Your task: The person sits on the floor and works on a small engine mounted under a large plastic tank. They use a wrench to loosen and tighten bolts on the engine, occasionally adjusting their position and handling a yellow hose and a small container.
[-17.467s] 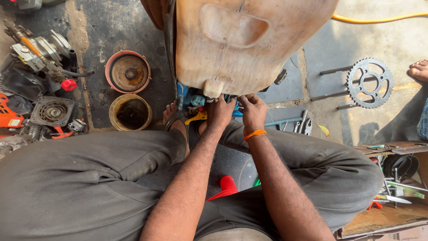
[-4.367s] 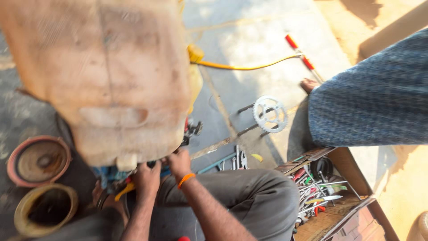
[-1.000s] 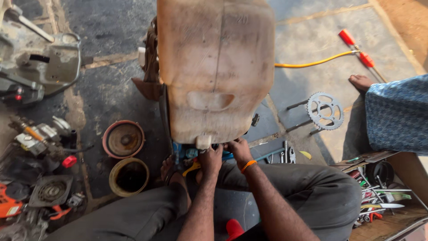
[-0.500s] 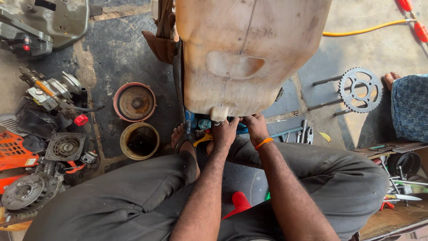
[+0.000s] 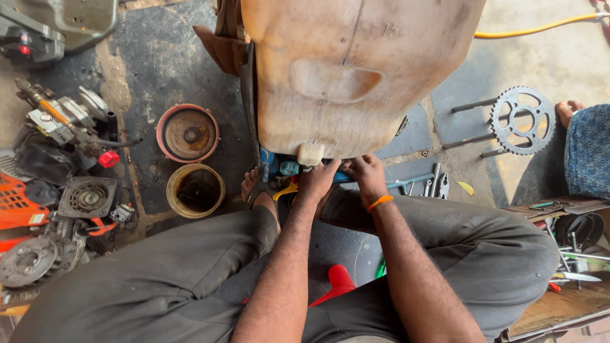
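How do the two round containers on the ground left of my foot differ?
The upper tin has a reddish rim and shows a rusty disc with a centre hub; the lower tin has a yellowish rim and looks dark and hollow inside. The upper one looks slightly wider. Both are round, dirty and stand open on the floor.

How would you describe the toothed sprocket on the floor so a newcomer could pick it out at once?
Start at the big tan tank above the person's hands and look to its right, across the grey floor. There lies the sprocket, a flat metal ring with teeth all round and cut-out openings. Unlike the round tins left of the tank, it is toothed and open through its middle.
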Motion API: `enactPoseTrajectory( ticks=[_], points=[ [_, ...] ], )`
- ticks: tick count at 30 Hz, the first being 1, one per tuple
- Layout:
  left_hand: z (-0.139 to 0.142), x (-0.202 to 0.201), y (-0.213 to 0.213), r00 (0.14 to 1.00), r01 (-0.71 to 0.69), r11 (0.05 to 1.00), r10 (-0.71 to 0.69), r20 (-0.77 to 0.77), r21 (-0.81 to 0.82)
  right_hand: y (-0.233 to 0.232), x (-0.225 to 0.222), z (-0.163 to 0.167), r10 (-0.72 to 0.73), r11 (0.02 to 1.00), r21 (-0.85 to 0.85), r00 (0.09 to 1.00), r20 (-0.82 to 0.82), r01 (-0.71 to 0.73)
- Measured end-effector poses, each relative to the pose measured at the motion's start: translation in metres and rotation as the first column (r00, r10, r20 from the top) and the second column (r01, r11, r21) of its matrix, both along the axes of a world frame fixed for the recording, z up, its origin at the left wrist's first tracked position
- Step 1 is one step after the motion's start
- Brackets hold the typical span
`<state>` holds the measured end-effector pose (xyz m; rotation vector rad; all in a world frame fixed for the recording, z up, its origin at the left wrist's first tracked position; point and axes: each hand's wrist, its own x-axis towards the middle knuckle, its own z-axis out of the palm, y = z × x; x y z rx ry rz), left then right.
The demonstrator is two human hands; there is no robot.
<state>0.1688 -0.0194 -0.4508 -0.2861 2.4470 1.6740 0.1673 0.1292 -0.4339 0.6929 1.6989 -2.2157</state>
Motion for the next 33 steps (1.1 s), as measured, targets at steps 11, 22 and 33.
enactPoseTrajectory(
  ticks=[11,22,33],
  points=[
    [0.03,0.003,-0.004,0.997,0.008,1.0,-0.008,0.083,-0.003,0.04,0.017,0.009,-0.275,0.956,0.09,0.959,-0.061,0.28],
    [0.028,0.013,-0.009,0.998,0.048,0.998,-0.046,0.052,-0.033,-0.004,0.038,0.039,0.075,0.918,0.396,0.992,-0.104,-0.028],
    [0.023,0.011,-0.009,0.99,-0.006,0.996,-0.007,0.143,0.091,-0.001,0.032,0.021,0.023,0.975,0.221,0.992,-0.127,0.005]
  ],
)
